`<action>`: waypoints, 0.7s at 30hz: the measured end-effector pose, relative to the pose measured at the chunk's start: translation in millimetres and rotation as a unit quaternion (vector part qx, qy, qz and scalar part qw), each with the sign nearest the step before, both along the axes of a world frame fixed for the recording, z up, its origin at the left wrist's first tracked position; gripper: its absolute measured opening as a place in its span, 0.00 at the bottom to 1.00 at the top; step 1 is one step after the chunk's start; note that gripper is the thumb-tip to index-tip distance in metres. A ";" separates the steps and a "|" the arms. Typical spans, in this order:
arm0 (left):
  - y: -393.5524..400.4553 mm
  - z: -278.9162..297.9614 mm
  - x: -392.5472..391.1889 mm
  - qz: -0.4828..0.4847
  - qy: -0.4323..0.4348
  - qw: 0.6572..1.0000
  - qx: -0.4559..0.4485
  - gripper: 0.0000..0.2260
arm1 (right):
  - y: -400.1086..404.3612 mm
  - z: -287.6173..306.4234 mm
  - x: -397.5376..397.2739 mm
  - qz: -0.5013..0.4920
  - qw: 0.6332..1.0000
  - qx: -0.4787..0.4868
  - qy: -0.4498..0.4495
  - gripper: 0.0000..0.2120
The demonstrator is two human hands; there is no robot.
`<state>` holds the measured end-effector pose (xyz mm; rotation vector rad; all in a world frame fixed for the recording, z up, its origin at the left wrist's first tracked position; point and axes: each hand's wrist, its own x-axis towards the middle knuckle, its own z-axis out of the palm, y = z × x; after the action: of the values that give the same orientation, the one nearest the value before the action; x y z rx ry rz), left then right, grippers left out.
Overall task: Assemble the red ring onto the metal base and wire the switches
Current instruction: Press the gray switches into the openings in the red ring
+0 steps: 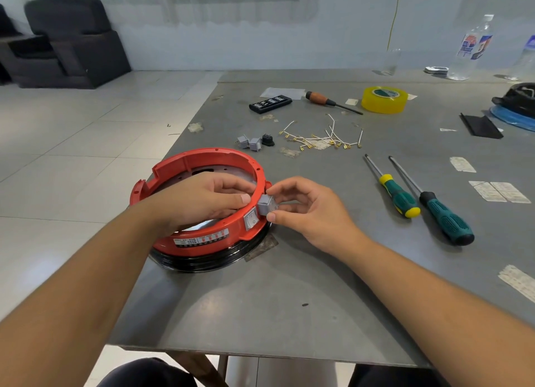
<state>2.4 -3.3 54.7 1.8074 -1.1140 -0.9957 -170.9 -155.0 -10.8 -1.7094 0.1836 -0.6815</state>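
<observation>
Right hand (301, 207) pinches grey switch (266, 205) against red ring (199, 158) outer edge.
</observation>
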 end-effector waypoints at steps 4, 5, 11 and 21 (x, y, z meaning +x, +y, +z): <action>0.1 -1.4 2.0 -0.004 -0.011 1.000 0.005 0.12 | 3.3 -1.6 3.1 -0.025 0.999 -0.028 0.000 0.17; 0.1 -1.8 2.6 -0.004 -0.016 1.000 0.006 0.12 | 3.5 -2.0 3.5 -0.034 0.999 -0.038 0.004 0.17; -0.8 -3.8 4.7 -0.002 -0.043 0.999 0.020 0.08 | 5.7 -3.9 2.4 -0.042 0.999 -0.032 0.005 0.17; -1.0 -5.7 10.1 -0.026 0.018 0.999 0.037 0.11 | -1.9 0.4 1.0 -0.027 0.999 -0.004 0.021 0.12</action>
<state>12.5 -4.3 49.0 1.8196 -1.1204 -1.1096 -169.9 -156.9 -10.4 -1.7321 0.2579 -0.6878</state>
